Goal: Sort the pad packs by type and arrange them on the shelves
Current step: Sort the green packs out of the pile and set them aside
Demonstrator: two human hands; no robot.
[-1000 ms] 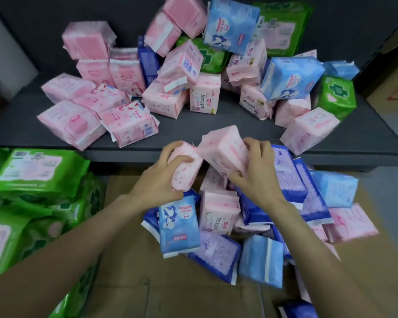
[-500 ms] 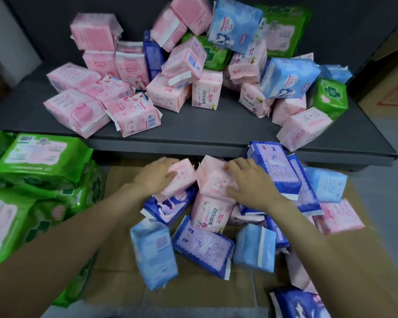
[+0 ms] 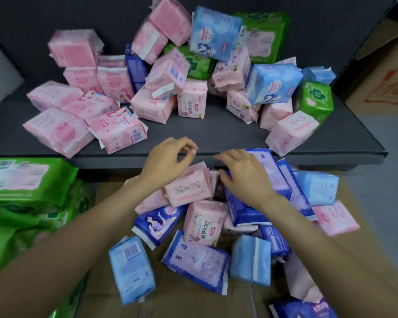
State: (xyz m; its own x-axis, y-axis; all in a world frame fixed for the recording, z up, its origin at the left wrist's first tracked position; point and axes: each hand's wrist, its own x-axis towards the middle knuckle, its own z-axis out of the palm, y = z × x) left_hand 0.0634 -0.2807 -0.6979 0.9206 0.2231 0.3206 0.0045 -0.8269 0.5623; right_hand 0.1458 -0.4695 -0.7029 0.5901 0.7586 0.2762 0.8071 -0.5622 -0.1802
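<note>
While both my hands hover over the floor pile just below the dark shelf (image 3: 216, 134), nothing is gripped yet. Left of the shelf's front edge and lower: stack of big green packs (image 3: 28, 180), label blurred, unreadable. My left hand (image 3: 168, 164) sits just under the shelf edge, fingers loosely curled, empty, over a pink pack (image 3: 189, 187) that tops the pile. My right hand (image 3: 241, 175) is just beside it, fingers spread and relaxed, resting against a dark blue pack (image 3: 274, 180); holding nothing as far as I can tell.

Step, my guess: pull pink packs out of the mixed pile and put them up with the pinks on the shelf. To do it well: take the top pink pack by its short sides, lift straight up so the blue ones leaning on it don't slide, place it at the shelf's left part where the pinks already cluster, not into the mixed heap at the shelf's back.

Writing: pink pack (image 3: 205, 223) below the shelf, in the pile's middle, shows "100%" upside down plus characters I can't read. Pink pack (image 3: 192, 99) on the shelf also shows "100%". Green pack (image 3: 316, 99) at the shelf's right end has a cross emblem. Light blue pack (image 3: 131, 267) nearest me shows a barcode. Other print too blurred.
</note>
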